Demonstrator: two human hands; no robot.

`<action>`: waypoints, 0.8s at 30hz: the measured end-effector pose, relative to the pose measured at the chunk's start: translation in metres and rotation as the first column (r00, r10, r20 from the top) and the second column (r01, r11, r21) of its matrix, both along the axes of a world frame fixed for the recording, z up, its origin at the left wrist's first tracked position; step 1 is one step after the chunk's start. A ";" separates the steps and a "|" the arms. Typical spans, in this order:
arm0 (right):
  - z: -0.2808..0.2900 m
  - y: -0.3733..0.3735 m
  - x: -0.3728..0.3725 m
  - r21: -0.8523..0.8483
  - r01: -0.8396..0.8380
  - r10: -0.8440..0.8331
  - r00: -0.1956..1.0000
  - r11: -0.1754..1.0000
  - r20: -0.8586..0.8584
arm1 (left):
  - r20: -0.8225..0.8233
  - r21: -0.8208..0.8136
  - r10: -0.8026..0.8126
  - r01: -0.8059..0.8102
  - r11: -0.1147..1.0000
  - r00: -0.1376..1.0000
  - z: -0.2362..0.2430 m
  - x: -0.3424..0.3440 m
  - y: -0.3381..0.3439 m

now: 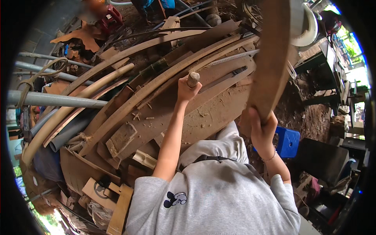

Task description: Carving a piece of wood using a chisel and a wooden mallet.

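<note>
Head view, clock: twelve is the top, and the hands of the clock turn from the middle of the view.
Left hand: the left hand (188, 91) is just above the middle, toward twelve. It is closed in a fist around a round wooden stick (193, 79).
Stick: its blunt end pokes up out of the fist. The rest of it is hard to see.
Right hand: the right hand (264, 128) is at three o'clock. It grips the low end of a long wooden board (270, 62).
Board: it goes up from the right hand to one o'clock and runs off the top edge. It looks big and a bit blurry.
Big flat wood: a wide brown plank (213, 113) lies under the left arm, near the middle. Little wood chips (201, 114) are on it.
Bendy wood: long curved strips (164, 92) lie from nine to twelve o'clock.
Pipes: a gray pipe (58, 100) points in from nine o'clock. A white curved pipe (311, 31) is between one and two.
Stools: a blue stool (289, 143) is between three and four, near the right arm. A red stool (112, 19) is at eleven.
Clothes: a gray shirt (219, 196) fills six o'clock.
Yellow wood: a yellowish wood block (120, 211) is at seven o'clock, beside the shirt.
</note>
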State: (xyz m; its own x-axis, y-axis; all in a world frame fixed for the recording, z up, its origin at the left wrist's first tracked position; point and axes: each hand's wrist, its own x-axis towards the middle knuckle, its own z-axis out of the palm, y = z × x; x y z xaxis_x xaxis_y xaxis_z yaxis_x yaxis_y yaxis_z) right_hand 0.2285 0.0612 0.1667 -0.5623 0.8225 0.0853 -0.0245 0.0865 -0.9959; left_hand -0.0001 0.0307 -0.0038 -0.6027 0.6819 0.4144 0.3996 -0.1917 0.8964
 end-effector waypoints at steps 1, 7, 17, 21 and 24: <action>-0.001 -0.005 0.002 0.080 0.054 -0.045 0.993 0.995 -0.113 | -0.002 0.011 -0.002 0.002 1.000 1.000 0.004 0.001 0.002; -0.020 -0.008 0.018 -0.085 -0.412 0.351 0.630 0.907 0.693 | 0.116 -0.004 0.056 -0.056 0.998 0.992 -0.016 0.003 0.005; -0.028 -0.013 0.013 0.396 -0.395 0.024 0.734 0.829 0.679 | 0.137 0.083 -0.010 -0.002 0.997 0.991 -0.025 -0.005 -0.009; -0.027 -0.012 0.015 0.104 -0.292 0.155 0.738 0.951 0.657 | 0.139 0.022 0.046 -0.050 0.999 0.989 -0.062 -0.014 -0.028; 0.002 -0.013 0.013 0.162 -0.074 0.026 0.960 0.984 0.278 | 0.077 0.090 0.001 -0.008 0.996 0.997 -0.059 -0.012 -0.035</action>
State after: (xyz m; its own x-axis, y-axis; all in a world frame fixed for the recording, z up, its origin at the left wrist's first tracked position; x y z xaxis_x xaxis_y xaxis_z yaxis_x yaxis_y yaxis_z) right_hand 0.2413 0.0479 0.1691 -0.6236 0.7796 0.0580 0.2382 0.2601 -0.9357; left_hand -0.0118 -0.0048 -0.0624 -0.6378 0.6411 0.4268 0.3315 -0.2718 0.9035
